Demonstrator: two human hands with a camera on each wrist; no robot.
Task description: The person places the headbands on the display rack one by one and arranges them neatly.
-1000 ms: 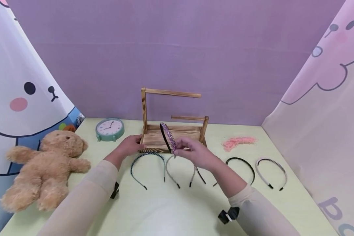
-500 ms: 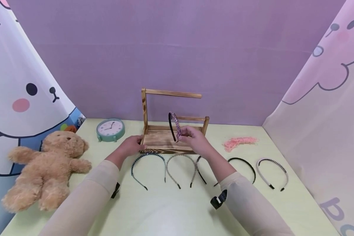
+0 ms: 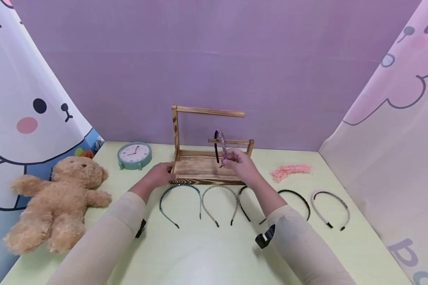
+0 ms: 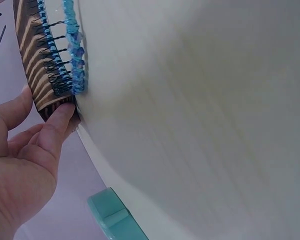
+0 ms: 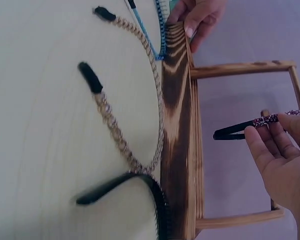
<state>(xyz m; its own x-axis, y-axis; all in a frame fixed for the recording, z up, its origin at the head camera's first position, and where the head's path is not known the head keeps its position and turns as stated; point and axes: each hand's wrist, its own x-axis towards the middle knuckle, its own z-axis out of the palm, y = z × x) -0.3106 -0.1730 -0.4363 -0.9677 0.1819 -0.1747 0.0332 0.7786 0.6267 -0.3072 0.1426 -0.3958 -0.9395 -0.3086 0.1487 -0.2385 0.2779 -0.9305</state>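
In the head view, my right hand (image 3: 241,164) pinches a purple sparkly headband (image 3: 223,147) near one end. The headband stands upright at the free end of the lower bar of a wooden rack (image 3: 199,164); the bar's tip shows on its left. Whether the band touches the bar I cannot tell. My left hand (image 3: 159,174) grips the left end of the rack's base, thumb and fingers on either side of the wood in the left wrist view. A blue headband (image 4: 76,55) lies right beside that base. The upper bar (image 3: 210,111) holds nothing.
Along the rack's front lie a beige beaded headband (image 3: 219,187), two black headbands (image 3: 299,194) and a whitish one (image 3: 315,208). Pink yarn (image 3: 290,171) lies at the right. A teal clock (image 3: 134,155) and a teddy bear (image 3: 62,202) are on the left.
My right hand has carried the purple headband right and away from me, from in front of the rack to the lower bar's free end. My left hand has stayed on the rack.
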